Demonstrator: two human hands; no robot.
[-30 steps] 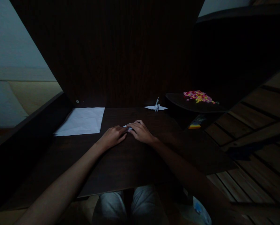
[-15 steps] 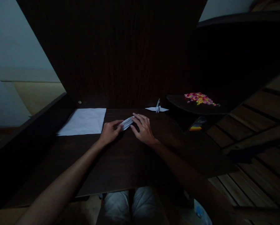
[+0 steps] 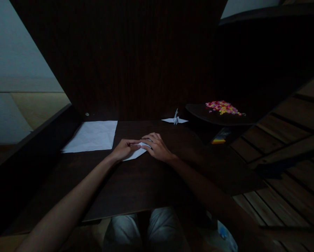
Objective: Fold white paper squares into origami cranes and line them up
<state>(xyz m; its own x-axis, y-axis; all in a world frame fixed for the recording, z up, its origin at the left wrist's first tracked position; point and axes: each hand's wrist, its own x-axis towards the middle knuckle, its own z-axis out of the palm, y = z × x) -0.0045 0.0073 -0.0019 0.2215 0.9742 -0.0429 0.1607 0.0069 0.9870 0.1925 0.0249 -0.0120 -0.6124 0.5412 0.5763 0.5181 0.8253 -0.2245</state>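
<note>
A folded piece of white paper (image 3: 135,154) lies low over the dark desk, between my two hands. My left hand (image 3: 123,149) grips its left part, thumb and fingers closed on it. On the other side, my right hand (image 3: 159,147) has its fingers bent over the paper's upper right end, which they partly hide. A finished white paper crane (image 3: 175,120) stands behind my right hand with its wings spread. To the left of my hands lies a flat stack of white paper sheets (image 3: 93,135).
At the right, a raised dark shelf (image 3: 196,111) bears a heap of small pink, red and yellow pieces (image 3: 223,107). Beneath it sits a yellow-edged item (image 3: 218,141). A dark panel (image 3: 125,63) rises behind the desk, and a side board (image 3: 38,134) borders the left.
The folded paper has come nearer to me and now shows a wider, flatter white face. Both hands have moved slightly down with it, fingertips closer together. The view has shifted a little.
</note>
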